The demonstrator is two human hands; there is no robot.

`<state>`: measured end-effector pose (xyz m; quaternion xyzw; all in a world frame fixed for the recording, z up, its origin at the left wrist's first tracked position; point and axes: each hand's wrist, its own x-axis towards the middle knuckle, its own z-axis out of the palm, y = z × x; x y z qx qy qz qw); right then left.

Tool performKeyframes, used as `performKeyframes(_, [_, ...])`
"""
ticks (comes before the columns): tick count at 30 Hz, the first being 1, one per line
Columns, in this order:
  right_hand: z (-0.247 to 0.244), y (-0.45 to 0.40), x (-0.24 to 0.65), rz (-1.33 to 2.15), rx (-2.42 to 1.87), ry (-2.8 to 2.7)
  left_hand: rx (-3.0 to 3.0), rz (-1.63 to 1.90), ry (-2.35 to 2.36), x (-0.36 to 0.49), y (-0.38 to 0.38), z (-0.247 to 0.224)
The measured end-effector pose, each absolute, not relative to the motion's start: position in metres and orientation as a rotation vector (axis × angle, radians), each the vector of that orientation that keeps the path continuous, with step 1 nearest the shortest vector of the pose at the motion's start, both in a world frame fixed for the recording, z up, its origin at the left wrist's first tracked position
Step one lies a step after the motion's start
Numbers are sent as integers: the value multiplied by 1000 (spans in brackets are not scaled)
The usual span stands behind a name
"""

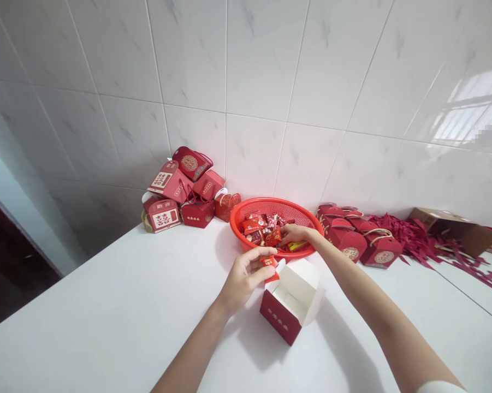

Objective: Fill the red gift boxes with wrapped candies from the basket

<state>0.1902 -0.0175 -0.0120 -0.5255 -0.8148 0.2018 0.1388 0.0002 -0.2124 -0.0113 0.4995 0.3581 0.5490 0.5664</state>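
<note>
Between the thumb and fingers of my left hand (246,273) is a small red wrapped candy (270,268), held just above the near side of the basket. My right hand (295,233) reaches into a red plastic basket (234,215) of wrapped candies (256,225). Its fingers are curled down among the candies, and the fingertips are hidden. Below both hands an open dark-red gift box (280,316) stands on the white table, its white inside (290,300) showing and its flaps spread.
At the back left, several red gift boxes (166,215) are piled against the tiled wall. More closed red boxes (383,251) with rope handles stand right of the basket. Dark-red ribbons (409,234) and an open cardboard box (454,224) lie further right on the white table (118,305).
</note>
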Motion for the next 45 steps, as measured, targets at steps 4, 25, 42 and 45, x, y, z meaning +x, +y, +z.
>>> performKeyframes(4, [-2,-17,193,808,-1305,-2409,1174,1297,846,0,-212,-11])
performKeyframes(25, [38,-80,204,1389,-863,-1387,1245,1322,886,0,-208,-18])
performKeyframes(42, [62,-159,228,1244,-812,-1888,1295,1324,894,5,-214,-14])
performKeyframes(45, [63,-170,231,1199,-839,-2000,1328,1327,892,6,-215,-15])
